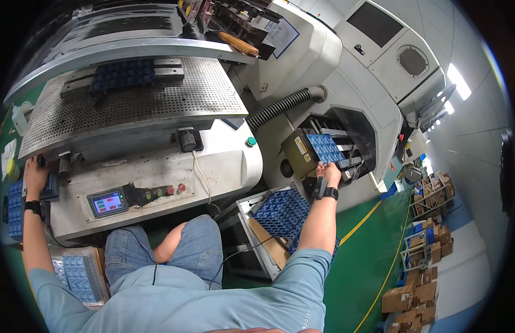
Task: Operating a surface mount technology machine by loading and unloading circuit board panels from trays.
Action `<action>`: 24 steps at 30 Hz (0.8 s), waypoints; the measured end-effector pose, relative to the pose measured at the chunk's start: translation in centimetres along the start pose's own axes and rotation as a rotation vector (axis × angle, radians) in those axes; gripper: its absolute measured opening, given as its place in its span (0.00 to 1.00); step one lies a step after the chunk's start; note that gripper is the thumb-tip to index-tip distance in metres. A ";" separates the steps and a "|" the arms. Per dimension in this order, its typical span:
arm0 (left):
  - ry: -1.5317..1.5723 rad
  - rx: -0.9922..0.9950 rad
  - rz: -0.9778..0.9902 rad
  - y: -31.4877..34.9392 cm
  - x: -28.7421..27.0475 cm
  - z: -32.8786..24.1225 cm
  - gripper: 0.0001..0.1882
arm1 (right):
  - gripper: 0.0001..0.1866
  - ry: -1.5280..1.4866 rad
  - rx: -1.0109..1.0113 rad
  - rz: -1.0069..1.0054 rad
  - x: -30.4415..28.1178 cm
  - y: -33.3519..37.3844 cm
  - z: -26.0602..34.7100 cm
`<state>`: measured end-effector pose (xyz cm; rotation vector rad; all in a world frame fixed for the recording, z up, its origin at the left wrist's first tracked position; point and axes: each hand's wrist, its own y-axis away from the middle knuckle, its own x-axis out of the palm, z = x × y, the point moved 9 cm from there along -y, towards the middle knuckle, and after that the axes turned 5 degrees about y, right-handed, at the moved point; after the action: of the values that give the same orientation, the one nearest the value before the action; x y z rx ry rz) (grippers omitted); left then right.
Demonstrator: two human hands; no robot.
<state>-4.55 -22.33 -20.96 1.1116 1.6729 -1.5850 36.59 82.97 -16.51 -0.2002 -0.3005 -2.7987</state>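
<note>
Head view showing the right hand point(329, 173) reaching out to a blue printed sheet point(325, 147) lying at the mouth of the grey conveyor machine point(346, 83), fingers closing on its near edge. Gripping by the margin, keeping the sheet level and off the printed face while drawing it clear. Sitting just beyond the fingertips, touching them; a stack of blue sheets point(282, 213) lying below the wrist, nearer the body. Left hand point(34, 173) resting well apart on the surface beside another blue stack point(14, 208), fingers curled at a small dark grip point(49, 186); whether clamped on it, cannot tell. Perforated print bed point(135, 100) ahead.
</note>
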 end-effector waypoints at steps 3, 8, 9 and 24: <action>-0.006 0.003 -0.001 0.0 0.3 0.3 0.32 | 0.10 -0.049 0.016 -0.015 -0.5 -0.8 -0.5; 0.036 0.050 -0.028 0.1 0.6 0.5 0.33 | 0.09 -0.159 -0.018 -0.076 -1.9 -2.6 -0.4; 0.052 0.056 -0.032 0.1 0.7 0.6 0.33 | 0.09 -0.209 -0.027 -0.140 -2.6 -2.8 -0.3; 0.012 0.088 -0.072 -0.1 0.1 -0.5 0.30 | 0.13 -0.457 -0.124 -0.160 -2.6 -2.3 -1.0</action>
<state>-4.62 -21.81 -20.97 1.1179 1.6820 -1.7147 38.16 85.66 -18.36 -0.8857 -0.2540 -2.9010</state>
